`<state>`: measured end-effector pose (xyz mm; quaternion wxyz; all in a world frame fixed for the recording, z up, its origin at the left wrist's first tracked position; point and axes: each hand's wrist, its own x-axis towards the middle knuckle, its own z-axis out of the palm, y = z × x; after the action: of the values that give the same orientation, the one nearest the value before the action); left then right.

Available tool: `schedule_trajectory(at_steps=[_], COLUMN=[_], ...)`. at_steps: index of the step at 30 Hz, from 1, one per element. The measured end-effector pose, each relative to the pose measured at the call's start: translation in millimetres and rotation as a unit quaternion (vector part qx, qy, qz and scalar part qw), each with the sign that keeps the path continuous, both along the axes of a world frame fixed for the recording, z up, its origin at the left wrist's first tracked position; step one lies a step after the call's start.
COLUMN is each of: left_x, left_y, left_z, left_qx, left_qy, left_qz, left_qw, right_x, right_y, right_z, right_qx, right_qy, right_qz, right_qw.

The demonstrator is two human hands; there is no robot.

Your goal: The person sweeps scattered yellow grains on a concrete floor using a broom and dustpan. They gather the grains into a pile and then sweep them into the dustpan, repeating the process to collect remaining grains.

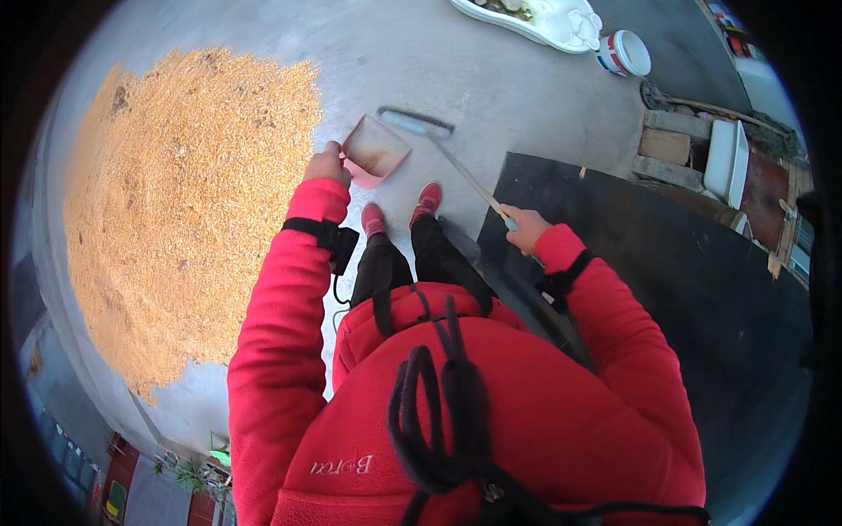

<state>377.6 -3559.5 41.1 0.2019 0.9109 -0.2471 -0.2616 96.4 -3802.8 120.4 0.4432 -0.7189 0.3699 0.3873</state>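
My left hand (329, 166) grips the pink dustpan (380, 141) by its edge or handle, just right of a wide spread of yellow corn kernels (197, 177). A little brown debris (370, 160) lies inside the pan. My right hand (527, 229) is closed around the pale stick of a broom (470, 172). The broom's head (416, 122), light blue with dark bristles, is blurred and lies beyond the dustpan, slightly to its right. Whether its bristles touch the floor I cannot tell.
A large black sheet or board (631, 263) covers the floor on my right. Ahead stand a white plastic tub (559, 26) and a white bucket (625, 54). Bricks or blocks (664, 146) and a white basin (725, 161) lie at the far right. Potted plants (194, 475) show at lower left.
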Motion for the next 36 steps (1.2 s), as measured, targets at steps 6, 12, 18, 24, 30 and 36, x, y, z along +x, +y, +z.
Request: schedule_trajectory(at_steps=[6,12,18,24,30,36], left_x=[-2.5,-5.5,-4.7,-3.9,-6.9,-13.3], left_y=[-12.2,-8.3,-6.6,6.5,25.7,22.8], left_z=[12.3,8.5,-5.6,-8.0,-0.6,0.3], left_qx=[0.023,0.022,0.041,0.026,0.030,0.065], left_qy=[-0.013,-0.014,-0.011,-0.009,0.023,0.039], left_qz=[-0.013,-0.011,-0.017,-0.024,-0.021,0.014], left_qw=[1.000,1.000,0.999,0.999,0.999,0.997], right_x=[-17.5,-20.0,-14.6,-11.2,-14.8,0.5], right_y=[-15.2,17.8,57.9,38.0,53.1,84.6], right_z=[50.9,5.5,-22.2,35.5,27.9,-20.7], right_qx=[0.022,-0.155,-0.157,0.037,-0.132,-0.142], right_qy=[0.008,-0.120,-0.017,-0.002,-0.123,-0.045], right_qz=[-0.056,0.066,0.088,-0.035,0.097,0.094], right_qw=[0.998,0.978,0.984,0.999,0.979,0.984])
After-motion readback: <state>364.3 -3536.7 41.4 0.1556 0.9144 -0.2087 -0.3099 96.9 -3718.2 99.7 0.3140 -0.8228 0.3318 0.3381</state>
